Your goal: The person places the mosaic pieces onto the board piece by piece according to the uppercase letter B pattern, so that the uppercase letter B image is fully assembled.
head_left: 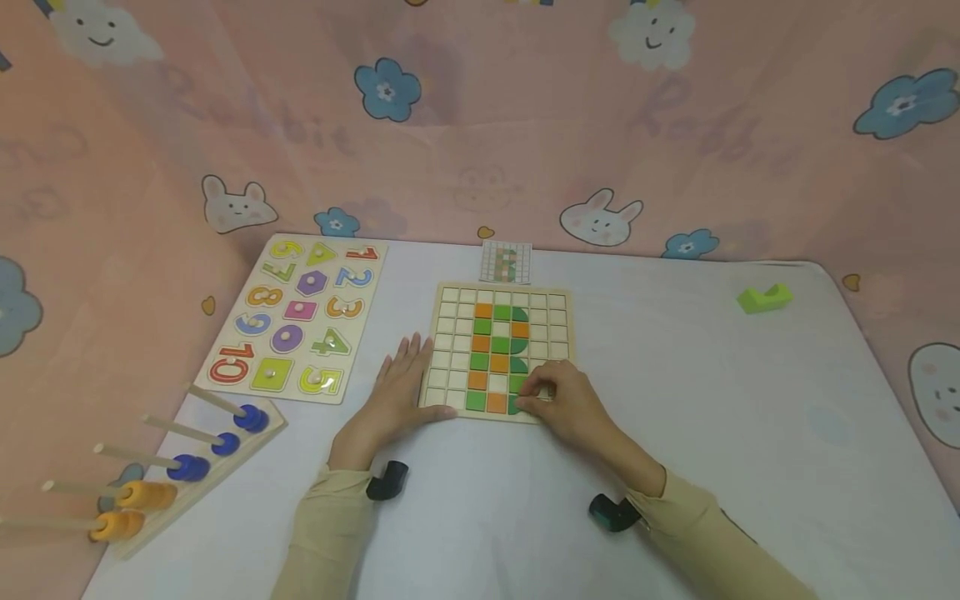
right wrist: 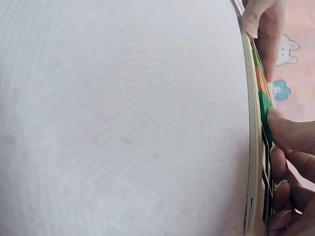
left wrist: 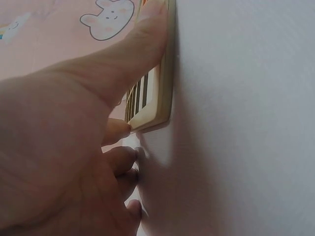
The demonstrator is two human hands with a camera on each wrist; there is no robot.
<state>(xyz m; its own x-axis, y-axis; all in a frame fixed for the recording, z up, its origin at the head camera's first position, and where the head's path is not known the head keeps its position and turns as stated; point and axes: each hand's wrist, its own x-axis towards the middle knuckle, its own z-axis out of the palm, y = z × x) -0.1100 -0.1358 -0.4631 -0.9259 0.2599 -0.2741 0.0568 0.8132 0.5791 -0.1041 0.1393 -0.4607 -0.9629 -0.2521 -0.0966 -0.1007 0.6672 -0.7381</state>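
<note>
A square wooden grid board (head_left: 557, 350) lies on the table, with orange (head_left: 483, 311), green and rounded dark green tiles set in its middle columns. My left hand (head_left: 396, 387) steadies its near left corner, fingers straight along the left side and thumb (left wrist: 147, 37) over the front edge. Over the board's front row, my right hand (head_left: 566, 404) pinches a dark green tile with one rounded side (right wrist: 266, 115) between thumb and forefinger. Its other fingers (right wrist: 280, 194) bend close over the grid squares in the right wrist view.
Behind the board lies a small printed pattern card (head_left: 506, 262). To the left are a number-and-shape puzzle board (head_left: 352, 333) and a wooden peg stand (head_left: 217, 471) with blue and orange rings. A light green notched block (head_left: 765, 298) sits far right. A patterned cloth (head_left: 480, 125) hangs behind.
</note>
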